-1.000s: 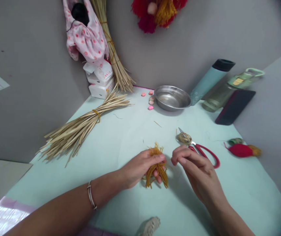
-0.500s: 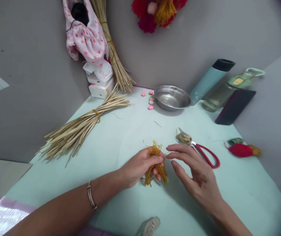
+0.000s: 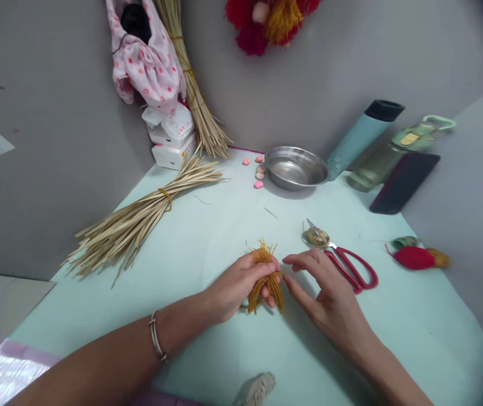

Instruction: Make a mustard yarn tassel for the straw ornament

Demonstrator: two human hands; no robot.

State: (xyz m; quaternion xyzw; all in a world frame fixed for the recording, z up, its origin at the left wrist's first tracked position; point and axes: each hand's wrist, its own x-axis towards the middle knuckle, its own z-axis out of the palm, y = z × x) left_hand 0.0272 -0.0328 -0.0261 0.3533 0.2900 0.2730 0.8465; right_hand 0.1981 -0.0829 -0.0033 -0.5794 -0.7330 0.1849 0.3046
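A mustard-yellow yarn tassel is pinched in my left hand, its frayed top poking up above the fingers and its strands hanging below. Just to the right is my right hand, thumb and fingers apart and curved toward the tassel; I see nothing held in it. Red-handled scissors lie beyond the right hand, with a small tan woven piece resting over their blades. The part of the tassel under my left fingers is hidden.
At the left lies a tied straw bundle. A steel bowl stands at the back by pink beads. Two bottles and a dark phone are back right; red yarn lies right, a greyish lump at the front.
My right hand has moved slightly left, closer to the tassel, and its thumb has come nearer the index finger. The left hand still grips the tassel, which has shifted slightly.
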